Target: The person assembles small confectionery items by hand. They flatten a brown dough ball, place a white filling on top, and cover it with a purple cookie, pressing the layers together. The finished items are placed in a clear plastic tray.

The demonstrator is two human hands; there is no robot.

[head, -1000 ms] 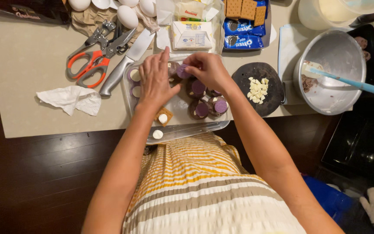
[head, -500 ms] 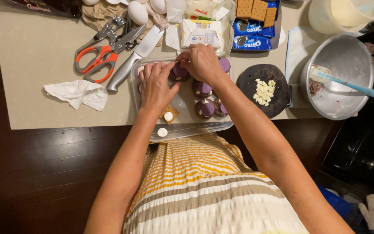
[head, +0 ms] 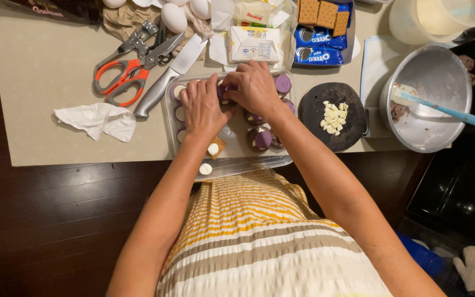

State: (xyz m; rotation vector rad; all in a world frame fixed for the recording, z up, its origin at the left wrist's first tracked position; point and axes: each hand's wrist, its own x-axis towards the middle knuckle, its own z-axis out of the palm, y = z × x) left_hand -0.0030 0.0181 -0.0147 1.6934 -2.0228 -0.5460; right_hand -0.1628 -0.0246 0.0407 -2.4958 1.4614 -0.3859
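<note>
A clear rectangular tray (head: 281, 160) lies at the counter's near edge, holding several purple-topped round treats (head: 263, 138) and white discs (head: 213, 149). My left hand (head: 202, 107) rests palm down over the tray's left half, fingers bent toward its far end. Just to its right, my right hand (head: 255, 88) curls over the tray's far middle. Both sets of fingertips pinch one purple treat (head: 227, 89) between them; most of that treat is hidden by the fingers.
A dark round plate (head: 309, 110) with white chunks sits right of the tray. A metal bowl (head: 435, 71) with a blue spatula (head: 446, 111) is further right. Orange scissors (head: 122, 77), a knife (head: 163, 82), a crumpled tissue (head: 97, 120), eggs (head: 174, 17), a cookie pack (head: 320, 47) and crackers (head: 325, 14) lie beyond.
Both hands moved toward the tray's far end and closed together on one purple treat. The camera view shifted slightly.
</note>
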